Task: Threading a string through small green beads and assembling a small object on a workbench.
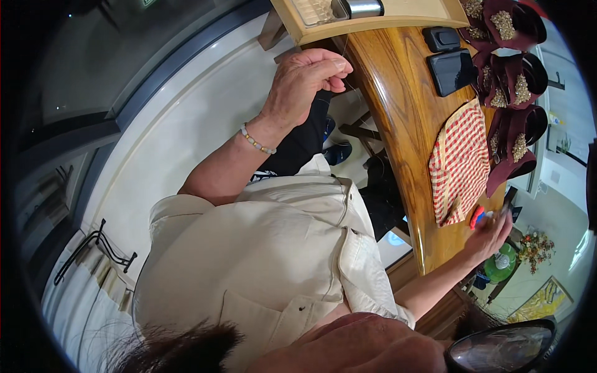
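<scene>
My left hand (pixel 309 78), with a beaded bracelet (pixel 257 140) at its wrist, is raised beside the table's curved edge. Thumb and fingers are pinched together, and a fine thread seems to run from the fingertips. Stretched out to the right, my right hand (pixel 489 237) is over the table's end. Its fingers are closed around something small and greyish that I cannot make out. Close to those fingers lies a small red and blue object (pixel 477 217). A red-and-cream checked cloth piece (pixel 460 165) lies flat on the wooden table (pixel 392 93) between the hands.
A wooden tray (pixel 379 28) holds a clear divided box (pixel 314 10) and a shiny cylinder (pixel 364 8). Two black cases (pixel 450 71) lie near it. Maroon slippers (pixel 519 87) with gold beading line the far side. A green round object (pixel 499 264) and flowers (pixel 535 250) stand beyond.
</scene>
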`<state>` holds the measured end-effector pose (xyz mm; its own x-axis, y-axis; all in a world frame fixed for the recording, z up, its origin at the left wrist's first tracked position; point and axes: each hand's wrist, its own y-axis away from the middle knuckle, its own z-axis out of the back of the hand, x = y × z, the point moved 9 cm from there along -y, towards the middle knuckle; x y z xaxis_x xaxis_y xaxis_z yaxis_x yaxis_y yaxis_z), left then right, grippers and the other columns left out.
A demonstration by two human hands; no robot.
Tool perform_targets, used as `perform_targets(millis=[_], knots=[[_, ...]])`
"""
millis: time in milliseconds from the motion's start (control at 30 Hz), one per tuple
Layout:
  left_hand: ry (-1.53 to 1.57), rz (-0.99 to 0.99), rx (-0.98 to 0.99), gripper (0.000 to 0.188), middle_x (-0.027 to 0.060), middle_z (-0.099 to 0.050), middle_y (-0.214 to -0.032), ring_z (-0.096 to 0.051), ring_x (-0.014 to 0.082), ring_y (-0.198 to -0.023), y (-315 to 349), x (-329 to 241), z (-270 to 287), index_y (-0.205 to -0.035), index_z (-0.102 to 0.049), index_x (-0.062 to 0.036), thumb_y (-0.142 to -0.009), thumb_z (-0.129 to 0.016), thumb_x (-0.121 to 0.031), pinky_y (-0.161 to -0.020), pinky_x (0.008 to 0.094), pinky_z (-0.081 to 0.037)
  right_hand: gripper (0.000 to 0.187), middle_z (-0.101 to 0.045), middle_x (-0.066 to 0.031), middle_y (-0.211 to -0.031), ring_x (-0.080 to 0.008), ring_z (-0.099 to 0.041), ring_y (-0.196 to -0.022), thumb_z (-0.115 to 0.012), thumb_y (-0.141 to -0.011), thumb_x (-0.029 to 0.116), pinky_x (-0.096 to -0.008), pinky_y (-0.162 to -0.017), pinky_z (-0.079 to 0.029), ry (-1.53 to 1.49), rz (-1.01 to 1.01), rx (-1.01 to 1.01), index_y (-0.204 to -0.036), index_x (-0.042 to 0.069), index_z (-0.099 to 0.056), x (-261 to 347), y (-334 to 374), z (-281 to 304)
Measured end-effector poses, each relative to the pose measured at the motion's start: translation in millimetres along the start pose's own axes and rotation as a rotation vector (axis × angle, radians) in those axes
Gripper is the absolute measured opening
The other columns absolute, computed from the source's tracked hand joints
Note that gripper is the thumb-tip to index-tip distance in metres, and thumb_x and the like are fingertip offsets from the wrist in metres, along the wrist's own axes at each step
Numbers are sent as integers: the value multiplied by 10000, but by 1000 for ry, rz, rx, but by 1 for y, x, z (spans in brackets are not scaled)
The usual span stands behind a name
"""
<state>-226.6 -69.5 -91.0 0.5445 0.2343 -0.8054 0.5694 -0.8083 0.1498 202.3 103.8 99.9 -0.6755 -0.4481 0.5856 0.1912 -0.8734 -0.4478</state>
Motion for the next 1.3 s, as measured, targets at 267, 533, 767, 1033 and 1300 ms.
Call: perform_targets(millis=[267,533,767,1033,1300], knots=[[12,24,-4,182,78,-643,-872,-591,133,-735,-2,2,2,-930,-665,22,-888,-591,-139,-727,317,-529,253,-637,-40,-882,-104,-559,-861,-581,-917,152,-233,-790,-416,-242,134,938,-1094,-25,-621,190,16,-244],[29,34,2,177,71,-643,-854,-595,132,-737,-2,0,3,-927,-669,19,-887,-594,-136,-724,295,-522,289,-661,-123,-802,-145,-581,-729,-663,-862,180,-269,-689,-467,-294,322,1095,-1014,-64,-640,220,28,-316],[9,35,17,178,71,-646,-859,-599,134,-745,-2,2,4,-928,-669,18,-890,-591,-138,-725,290,-521,274,-674,-117,-810,-148,-604,-747,-665,-864,204,-278,-690,-471,-346,270,1115,-992,-38,-660,217,28,-322],[-10,36,21,178,79,-649,-877,-602,136,-757,-2,2,1,-930,-666,22,-892,-591,-134,-730,291,-522,253,-659,-107,-759,-148,-579,-694,-664,-864,224,-286,-649,-456,-295,319,1118,-953,-13,-673,218,27,-328],[-19,35,24,173,79,-652,-861,-604,137,-752,-3,3,-1,-922,-668,22,-889,-595,-131,-722,289,-525,192,-653,-67,-748,-122,-570,-693,-657,-867,182,-277,-644,-452,-326,228,1134,-929,2,-680,214,29,-331]])
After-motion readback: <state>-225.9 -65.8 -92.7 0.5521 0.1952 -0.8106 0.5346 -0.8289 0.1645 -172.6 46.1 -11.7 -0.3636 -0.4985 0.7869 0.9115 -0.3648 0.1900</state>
